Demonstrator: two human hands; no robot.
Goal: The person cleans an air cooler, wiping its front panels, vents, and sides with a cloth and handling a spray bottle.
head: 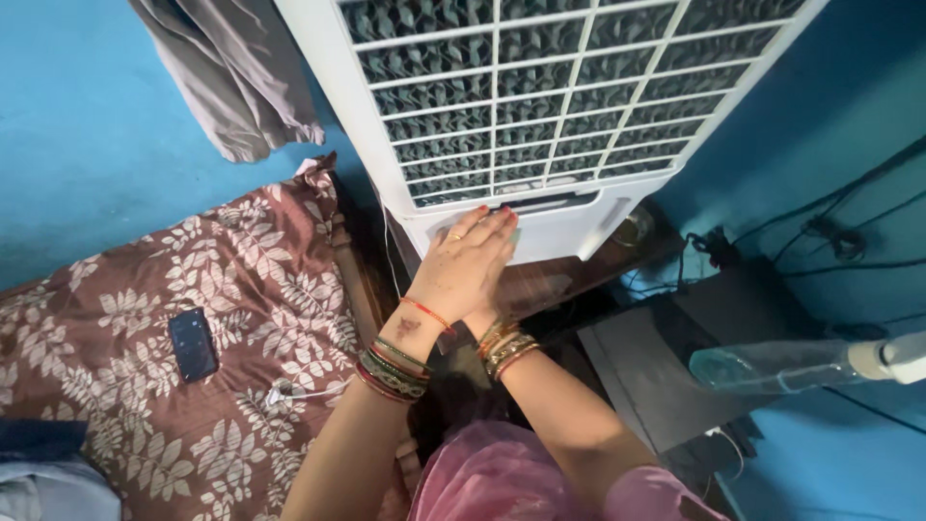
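Observation:
A large white air cooler (540, 116) with a grid grille stands in front of me, tilted in view. My left hand (463, 265) lies flat with fingers together against the cooler's lower white panel (564, 232). My right hand (497, 289) is pressed to the same panel just beneath the left hand and is mostly hidden by it. Both wrists wear several bangles. Neither hand grips anything that I can see.
A bed with a brown leaf-print sheet (145, 367) lies at the left, with a dark phone (193, 343) and a white cable (299, 391) on it. Grey cloth (231, 77) hangs on the blue wall. Black cables (830, 222) and a plastic bottle (772, 367) are at the right.

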